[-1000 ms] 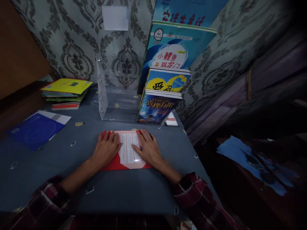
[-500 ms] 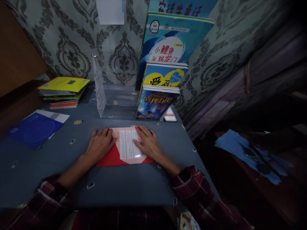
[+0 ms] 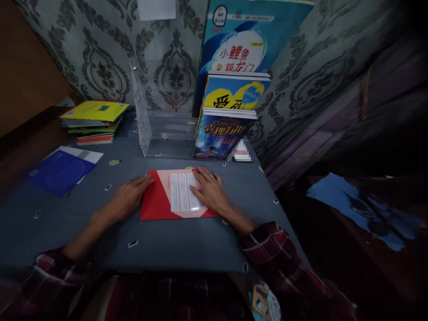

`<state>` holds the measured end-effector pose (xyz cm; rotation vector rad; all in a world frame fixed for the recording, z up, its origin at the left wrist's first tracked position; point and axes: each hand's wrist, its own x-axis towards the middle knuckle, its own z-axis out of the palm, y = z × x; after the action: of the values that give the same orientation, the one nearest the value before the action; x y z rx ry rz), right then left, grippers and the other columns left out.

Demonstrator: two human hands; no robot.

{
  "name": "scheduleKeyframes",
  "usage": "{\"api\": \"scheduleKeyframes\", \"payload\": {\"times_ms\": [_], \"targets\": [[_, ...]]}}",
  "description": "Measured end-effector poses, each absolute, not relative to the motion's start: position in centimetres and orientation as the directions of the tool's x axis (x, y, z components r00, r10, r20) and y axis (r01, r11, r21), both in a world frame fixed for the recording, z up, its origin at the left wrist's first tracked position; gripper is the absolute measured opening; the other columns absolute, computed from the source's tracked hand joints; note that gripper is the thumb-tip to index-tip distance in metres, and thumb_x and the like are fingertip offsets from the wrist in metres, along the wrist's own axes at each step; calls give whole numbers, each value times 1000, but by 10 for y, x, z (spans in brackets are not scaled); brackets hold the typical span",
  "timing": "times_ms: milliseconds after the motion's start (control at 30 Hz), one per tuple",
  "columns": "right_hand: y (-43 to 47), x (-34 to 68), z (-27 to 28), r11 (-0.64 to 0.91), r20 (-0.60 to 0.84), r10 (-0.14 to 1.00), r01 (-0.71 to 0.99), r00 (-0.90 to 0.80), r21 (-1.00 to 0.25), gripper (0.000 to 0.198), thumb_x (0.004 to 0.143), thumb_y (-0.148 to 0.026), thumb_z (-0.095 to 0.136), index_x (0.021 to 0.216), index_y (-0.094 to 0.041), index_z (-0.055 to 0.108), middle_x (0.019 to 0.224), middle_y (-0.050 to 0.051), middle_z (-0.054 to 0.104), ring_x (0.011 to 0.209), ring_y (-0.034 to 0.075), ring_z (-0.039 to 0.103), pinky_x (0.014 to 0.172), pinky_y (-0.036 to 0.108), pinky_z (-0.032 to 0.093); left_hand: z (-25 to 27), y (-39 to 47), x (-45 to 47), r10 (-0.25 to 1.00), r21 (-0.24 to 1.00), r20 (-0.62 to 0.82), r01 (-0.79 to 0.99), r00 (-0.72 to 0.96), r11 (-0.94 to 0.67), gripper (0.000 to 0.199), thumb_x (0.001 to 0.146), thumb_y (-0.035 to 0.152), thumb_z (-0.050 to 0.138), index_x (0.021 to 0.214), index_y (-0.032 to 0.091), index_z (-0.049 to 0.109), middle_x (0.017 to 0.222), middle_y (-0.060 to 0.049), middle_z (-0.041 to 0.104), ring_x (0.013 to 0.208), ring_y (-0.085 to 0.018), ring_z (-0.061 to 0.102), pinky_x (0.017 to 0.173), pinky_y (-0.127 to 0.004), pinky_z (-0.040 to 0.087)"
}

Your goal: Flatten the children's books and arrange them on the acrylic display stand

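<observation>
A red and pink book [image 3: 154, 203] with white text panels on its cover lies flat on the table, turned sideways. My right hand [image 3: 211, 191] rests on its right part with the fingers spread, covering that edge. At the book's left edge is my left hand [image 3: 129, 197], fingers stretched out and the tips over the upper left corner. Whether those fingertips press on the cover or only hover, I cannot tell. Neither hand grips anything.
Behind the book stands a clear acrylic rack [image 3: 142, 120], with several books [image 3: 223, 133] upright in its right side. At left are a blue book [image 3: 62, 171] on a white sheet and a book stack [image 3: 96, 111]. A small pixelated object [image 3: 242, 152] sits right of the rack.
My left hand has slid left off the cover to the book's left edge, uncovering the red corner. My right hand stays on the book. The whole view has shifted slightly.
</observation>
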<state>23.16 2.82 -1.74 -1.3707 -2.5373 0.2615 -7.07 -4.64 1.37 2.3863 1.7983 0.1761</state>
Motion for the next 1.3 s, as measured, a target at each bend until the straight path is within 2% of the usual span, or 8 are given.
{"api": "scheduleKeyframes", "payload": {"times_ms": [167,300,467,633,900,1033,1133,1300], "targets": [[28,232,-17,553,137,832,793,-537,-255,54,100,-38,50,146,-10,52,158,21,46,148,35,40,117,58,32,11,-53,-81,954,280,71,912,291,-299,46,101,26,34,139,20,59,142,-11,64,126,-27,64,104,-44,54],[21,220,-8,619,184,785,762,-592,-190,42,100,-31,53,135,-10,62,151,24,52,142,39,44,113,62,34,11,-38,-87,949,389,122,865,292,-317,45,101,30,33,134,21,62,133,-8,70,121,-24,66,103,-41,53],[0,176,11,872,186,468,417,-864,-258,30,103,-28,52,126,-16,67,130,17,62,116,28,56,101,44,47,8,-22,-89,953,479,181,825,242,-301,43,100,33,35,126,19,67,118,-10,73,111,-25,67,100,-43,53],[-21,148,14,934,178,259,199,-949,-298,32,105,-33,50,129,-22,68,114,12,59,104,24,51,97,40,46,1,-26,-88,945,521,214,789,249,-326,40,101,38,40,126,20,65,119,-9,73,112,-25,65,103,-44,51],[-26,148,7,918,153,263,198,-953,-345,34,105,-37,52,133,-29,68,119,10,58,106,24,46,98,40,42,-1,-30,-89,938,489,204,801,279,-345,41,103,40,41,131,19,62,129,-10,70,119,-25,63,107,-46,49],[-25,146,5,917,143,274,214,-951,-336,34,105,-37,52,135,-31,67,118,10,58,106,24,46,99,41,42,0,-42,-84,931,402,211,841,299,-362,38,103,37,40,129,19,63,135,-11,67,123,-26,62,109,-48,48],[-24,146,3,911,145,280,216,-949,-351,33,105,-37,52,134,-31,67,118,10,58,107,25,47,98,42,43,3,-68,-75,921,322,242,870,307,-374,34,104,31,39,125,20,64,130,-10,69,118,-25,64,103,-46,51],[-23,147,4,902,157,280,203,-947,-382,30,105,-31,51,128,-25,70,124,11,59,112,25,49,99,42,45,-2,-121,-60,881,222,400,906,252,-360,30,103,19,41,124,20,62,111,-9,73,101,-23,68,90,-40,56]]}}
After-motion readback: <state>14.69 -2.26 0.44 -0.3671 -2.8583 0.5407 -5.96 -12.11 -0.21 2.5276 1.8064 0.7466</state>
